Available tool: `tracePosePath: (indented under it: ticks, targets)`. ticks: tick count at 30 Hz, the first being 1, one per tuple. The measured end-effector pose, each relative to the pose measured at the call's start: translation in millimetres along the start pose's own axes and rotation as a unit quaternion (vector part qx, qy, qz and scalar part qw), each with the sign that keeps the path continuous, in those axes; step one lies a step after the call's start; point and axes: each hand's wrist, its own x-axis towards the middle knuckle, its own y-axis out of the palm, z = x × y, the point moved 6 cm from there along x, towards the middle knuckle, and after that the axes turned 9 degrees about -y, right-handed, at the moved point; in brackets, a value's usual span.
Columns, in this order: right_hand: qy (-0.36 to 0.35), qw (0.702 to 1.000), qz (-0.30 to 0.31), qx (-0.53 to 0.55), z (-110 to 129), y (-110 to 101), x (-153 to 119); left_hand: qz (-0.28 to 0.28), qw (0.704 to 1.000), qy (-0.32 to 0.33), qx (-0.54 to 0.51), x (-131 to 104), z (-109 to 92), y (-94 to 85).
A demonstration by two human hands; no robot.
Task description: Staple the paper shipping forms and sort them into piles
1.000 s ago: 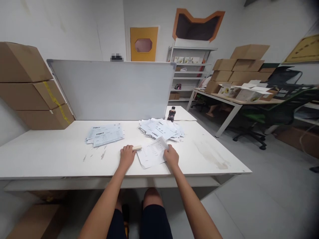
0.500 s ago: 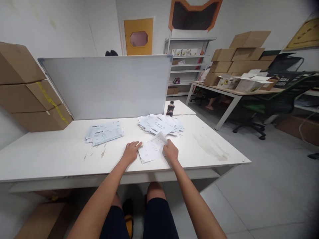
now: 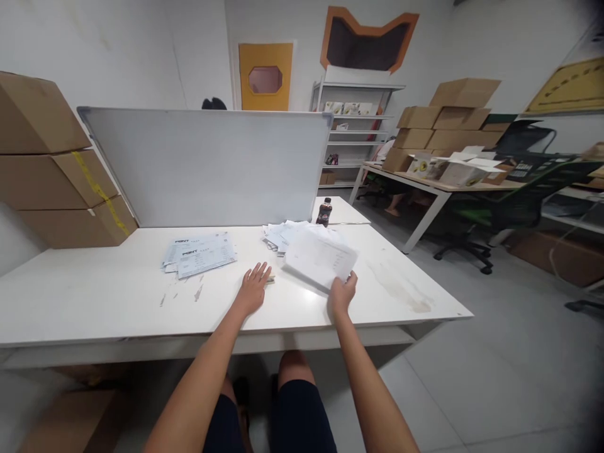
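Right now, the right hand point(image 3: 343, 294) pinches a white sheet point(image 3: 318, 257) overlapping the paper pile point(image 3: 283, 235); the left hand point(image 3: 253, 290), fingers loosely spread, covers part of a pale block point(image 3: 270, 279) on the tabletop point(image 3: 117, 299).

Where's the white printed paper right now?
In the head view, the white printed paper is in the right hand, to the right of the left hand, hiding part of the loose paper pile in front of the dark bottle.

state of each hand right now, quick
Left hand: open, palm down, partly covering a small pale block.
Right hand: closed, holding white paper by its near edge.
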Motion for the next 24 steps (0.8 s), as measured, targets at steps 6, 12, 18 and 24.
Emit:
tracePosePath:
  ticks: [6, 12, 18, 24]
  targets:
    - [0.009, 0.993, 0.121, -0.006, 7.1, 45.7, 44.9, 0.017, 1.0, 0.001, -0.021, -0.7, -0.6, 1.2]
    - [-0.066, 0.941, 0.296, -0.148, 12.6, 77.4, 31.6, 0.007, 0.999, 0.001, -0.039, -2.2, 2.2, 0.9]
    - [-0.147, 0.886, 0.296, -0.326, 8.8, 76.6, -19.6, 0.004, 0.999, -0.012, -0.039, -5.2, 0.4, 4.2]
    - [-0.156, 0.878, 0.254, -0.374, 29.5, 75.3, -8.8, 0.051, 0.997, 0.006, -0.063, -11.3, 1.9, 1.2]
